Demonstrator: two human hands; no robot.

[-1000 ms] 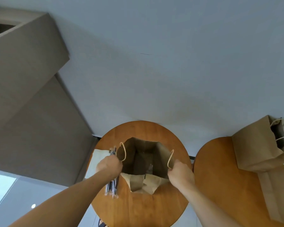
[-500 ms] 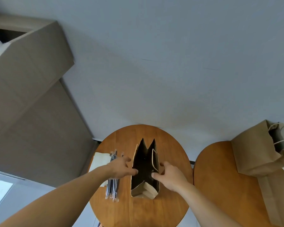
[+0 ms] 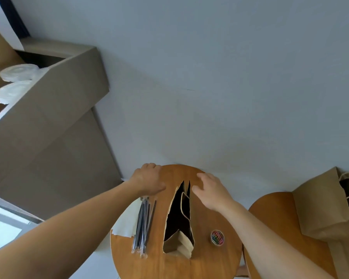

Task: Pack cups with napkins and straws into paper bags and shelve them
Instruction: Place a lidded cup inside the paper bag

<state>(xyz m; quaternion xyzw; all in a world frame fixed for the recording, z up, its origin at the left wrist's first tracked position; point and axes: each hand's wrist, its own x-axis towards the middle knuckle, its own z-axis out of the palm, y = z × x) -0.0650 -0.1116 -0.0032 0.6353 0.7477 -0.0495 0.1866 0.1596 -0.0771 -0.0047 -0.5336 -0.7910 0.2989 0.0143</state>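
Round wooden table (image 3: 210, 262) against grey wall (image 3: 210, 77) | left hand (image 3: 147, 182), right hand (image 3: 210, 190): fingers loose, grasping nothing | paper bag (image 3: 179, 218) standing between both sets of fingers | straws (image 3: 142, 218) lying nearside of left fingers.

Both bare arms reach forward, the left hand (image 3: 147, 181) palm-down with fingers drooping left of the paper bag (image 3: 178, 224), the right hand (image 3: 212, 191) loosely spread just right of it, both empty.

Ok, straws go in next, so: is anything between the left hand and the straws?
Nothing visible. The left hand is right at the straws' far ends; the paper bag stands beside them, not between.
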